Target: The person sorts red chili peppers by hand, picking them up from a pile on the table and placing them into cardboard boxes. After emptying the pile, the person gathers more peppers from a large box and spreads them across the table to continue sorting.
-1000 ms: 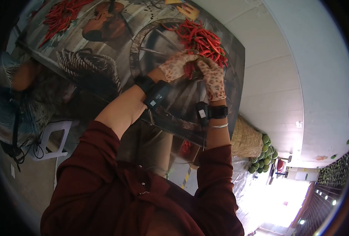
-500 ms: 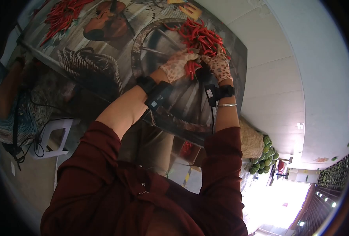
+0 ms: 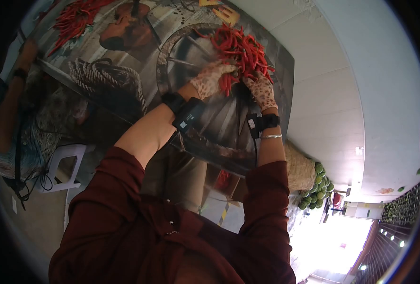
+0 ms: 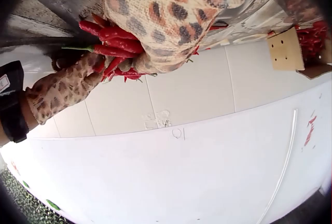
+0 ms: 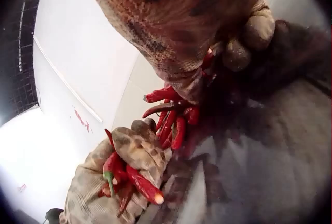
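The left hand, in a spotted glove, grips a small bunch of red chilies; in the left wrist view the chilies stick out from its curled fingers. At the near edge of a red chili pile, the right hand has its fingers bent onto the peppers. The right wrist view has this glove close up with a red chili between its fingers, beside the left hand and its bunch. Some right fingertips are hidden.
A second chili heap lies at the table's far left. The tabletop is printed with a violin, rope and wheel. Another person's arm is at the left edge. A white stool and an open box of chilies stand below.
The right hand moved away from the left hand to the pile, then drew back slightly toward the body. The left hand has stayed nearly in place with its bunch.
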`<state>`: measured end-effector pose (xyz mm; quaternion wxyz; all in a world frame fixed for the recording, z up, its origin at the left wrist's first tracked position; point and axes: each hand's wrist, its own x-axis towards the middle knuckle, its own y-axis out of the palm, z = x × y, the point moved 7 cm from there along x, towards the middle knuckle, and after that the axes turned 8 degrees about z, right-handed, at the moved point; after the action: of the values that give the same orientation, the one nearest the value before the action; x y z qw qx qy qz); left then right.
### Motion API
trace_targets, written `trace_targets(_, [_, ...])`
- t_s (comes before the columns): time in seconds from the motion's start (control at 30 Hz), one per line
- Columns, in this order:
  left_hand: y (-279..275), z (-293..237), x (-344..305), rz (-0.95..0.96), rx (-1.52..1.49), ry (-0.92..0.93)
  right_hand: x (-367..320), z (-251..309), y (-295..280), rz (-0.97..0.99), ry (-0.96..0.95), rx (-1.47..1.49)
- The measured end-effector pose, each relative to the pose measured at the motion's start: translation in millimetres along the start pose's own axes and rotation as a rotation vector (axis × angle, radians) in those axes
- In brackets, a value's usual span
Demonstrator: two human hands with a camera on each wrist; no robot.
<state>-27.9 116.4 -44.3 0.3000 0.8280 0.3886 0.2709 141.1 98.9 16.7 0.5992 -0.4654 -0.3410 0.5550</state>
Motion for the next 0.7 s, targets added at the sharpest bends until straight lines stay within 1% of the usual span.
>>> trace_targets(0.03, [7.7, -12.1, -3.4, 0.077, 0.278, 0.165, -7.9, -2.9, 0.5, 0.002, 0.006, 0.0])
trace_targets(0.07, [7.7, -14.1, -1.6, 0.077, 0.277, 0.164, -15.9, -2.0, -1.3, -0.011, -0.039, 0.018])
trace_targets(0.1, [7.6, -13.0, -0.7, 0.025, 0.184, 0.008, -22.5, 0.3, -2.3, -0.021, -0.082, 0.036])
trace_targets(0.13, [6.5, -6.7, -2.2, -0.027, 0.09, -0.151, -24.4, -5.1, 1.1, -0.018, -0.079, 0.036])
trace_targets(0.17, [4.8, -2.7, -0.4, -0.025, 0.088, -0.153, -25.7, -12.9, 4.6, -0.01, -0.061, 0.04])
trace_targets(0.23, [-0.2, 9.0, 7.4, 0.0, -0.252, -0.036, -35.5, -15.2, 4.1, -0.005, -0.04, 0.042])
trace_targets(0.27, [-4.2, 15.8, 8.5, 0.001, -0.253, -0.036, -44.3, -9.7, 1.8, -0.011, -0.07, 0.092])
trace_targets(0.33, [3.2, -9.6, 2.5, 0.113, 0.229, 0.291, -50.5, -9.1, 0.8, -0.016, -0.103, 0.142])
trace_targets(0.37, [2.2, -10.5, 3.8, 0.112, 0.229, 0.292, -51.1, -9.9, -0.2, -0.04, -0.166, 0.118])
trace_targets(0.4, [-0.4, -3.5, 5.7, 0.031, 0.005, 0.073, -54.4, -3.4, -3.0, -0.064, -0.229, 0.094])
trace_targets(0.43, [0.1, 7.7, 3.2, -0.049, -0.219, -0.147, -56.9, -1.9, -5.2, -0.064, -0.229, 0.093])
trace_targets(0.5, [2.6, 5.2, 2.4, -0.041, -0.219, -0.135, -62.2, -2.3, -17.4, -0.146, -0.228, 0.304])
trace_targets(0.57, [5.3, 4.1, 2.4, -0.033, -0.218, -0.128, -58.8, -9.1, -27.5, -0.184, -0.207, 0.287])
trace_targets(0.6, [4.7, 4.9, 1.3, -0.09, -0.226, -0.153, -58.5, -12.7, -33.2, -0.221, -0.188, 0.267])
trace_targets(0.63, [1.9, 7.5, 0.3, -0.148, -0.234, -0.176, -61.2, -4.3, -39.0, -0.222, -0.185, 0.268])
trace_targets(0.7, [2.1, 7.3, 2.4, -0.127, -0.24, -0.154, -62.5, 0.1, -49.0, -0.199, -0.044, 0.343])
